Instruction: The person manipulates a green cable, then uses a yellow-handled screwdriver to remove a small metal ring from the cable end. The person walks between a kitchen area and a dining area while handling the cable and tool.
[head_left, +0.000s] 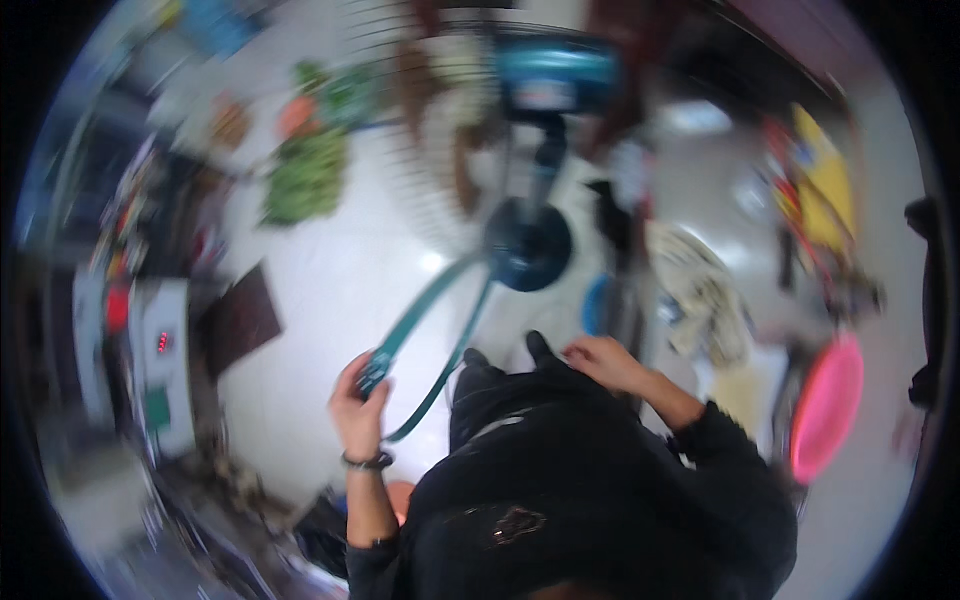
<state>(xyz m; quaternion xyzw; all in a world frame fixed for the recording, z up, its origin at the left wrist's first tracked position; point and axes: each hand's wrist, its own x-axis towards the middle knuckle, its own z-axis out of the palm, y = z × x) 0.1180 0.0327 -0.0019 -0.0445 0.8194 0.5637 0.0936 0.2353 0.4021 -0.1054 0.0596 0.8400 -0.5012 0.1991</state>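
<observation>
My left hand [355, 405] is closed around the dark end of a long teal strap-like band [415, 318], which has pale marks near my fingers. The band runs to the round dark base [530, 245] of a teal electric fan [560, 68], and a second length of it loops back down beside my legs. The fan stands on the floor in front of me, its wire guard blurred. My right hand [605, 362] hangs by my right thigh with its fingers loosely bent and nothing visible in them. Blur hides what the band is exactly.
Leafy green vegetables [305, 178] lie on the pale floor at far left. A scale-like white device [163, 345] with a red display stands left. On the right are a metal counter with a crumpled cloth [700, 290], a yellow item [825, 180] and a pink basin [828, 410].
</observation>
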